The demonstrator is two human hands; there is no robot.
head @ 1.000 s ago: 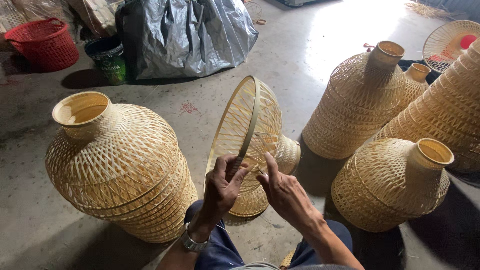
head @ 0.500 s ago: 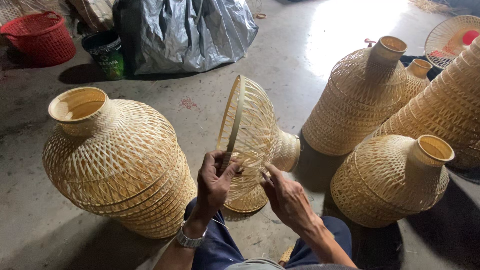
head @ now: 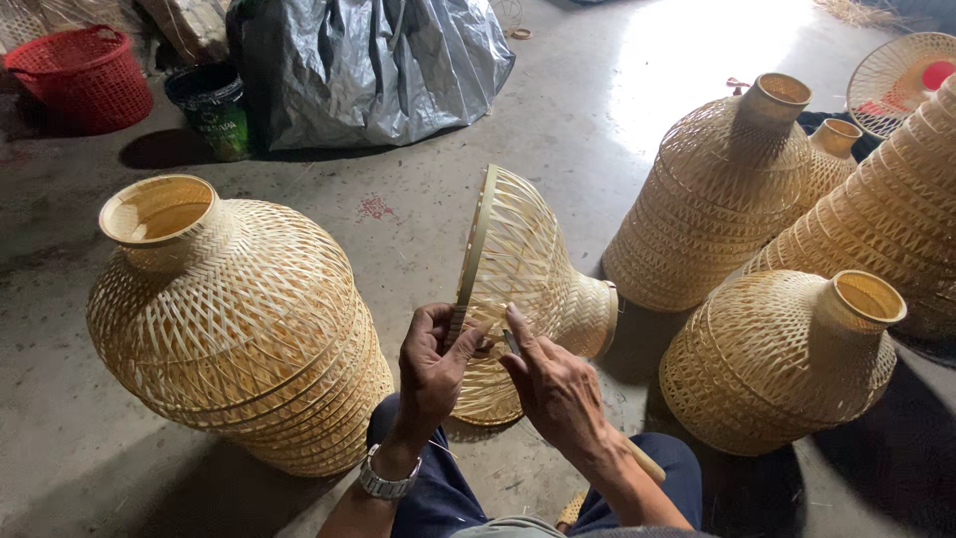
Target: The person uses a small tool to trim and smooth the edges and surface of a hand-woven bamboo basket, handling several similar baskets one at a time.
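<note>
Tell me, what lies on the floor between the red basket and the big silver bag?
In the head view, a dark green bucket stands between the red basket and the crumpled silver bag, close beside the bag.

I see a bare grey concrete floor (head: 617, 149), stained, with a bright glare patch at top right. On it: a stack of woven bamboo shades (head: 234, 319) at left, another stack (head: 722, 189) at right, a smaller stack (head: 782, 364) in front of that, and a tall stack (head: 886, 209) at the right edge. Along the far side I get a red plastic basket (head: 80, 75), a dark bucket (head: 211, 108) just beside a crumpled silver tarp bundle (head: 368, 65), and a round open-weave frame (head: 896, 75) at top right.
</note>
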